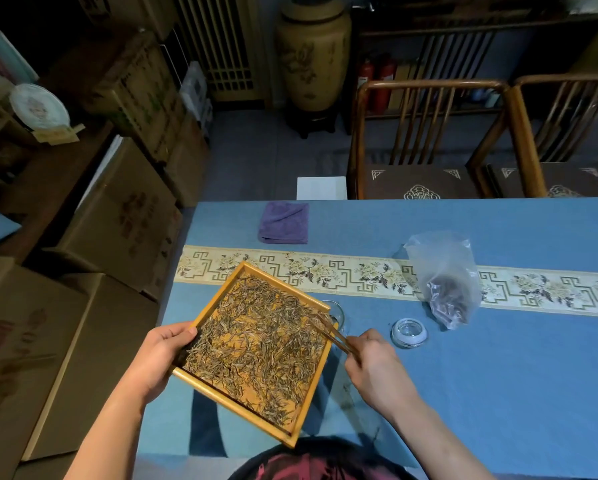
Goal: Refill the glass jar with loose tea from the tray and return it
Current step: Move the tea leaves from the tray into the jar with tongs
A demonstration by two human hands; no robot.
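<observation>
A square wooden tray (pixel 242 401) covered with loose tea (pixel 256 341) is lifted and tilted above the blue table, its right corner over the glass jar (pixel 335 311). My left hand (pixel 159 355) grips the tray's left edge. My right hand (pixel 377 365) holds brown wooden tongs (pixel 328 332) whose tips rest in the tea at the tray's right corner, next to the jar's mouth. Most of the jar is hidden behind the tray. The jar's glass lid (pixel 409 332) lies on the table to the right.
A clear plastic bag (pixel 444 278) with some dark tea lies right of the jar on the patterned runner (pixel 342 271). A folded purple cloth (pixel 283 222) sits near the far table edge. Wooden chairs (pixel 429 140) stand beyond the table; cardboard boxes (pixel 117 220) are stacked on the left.
</observation>
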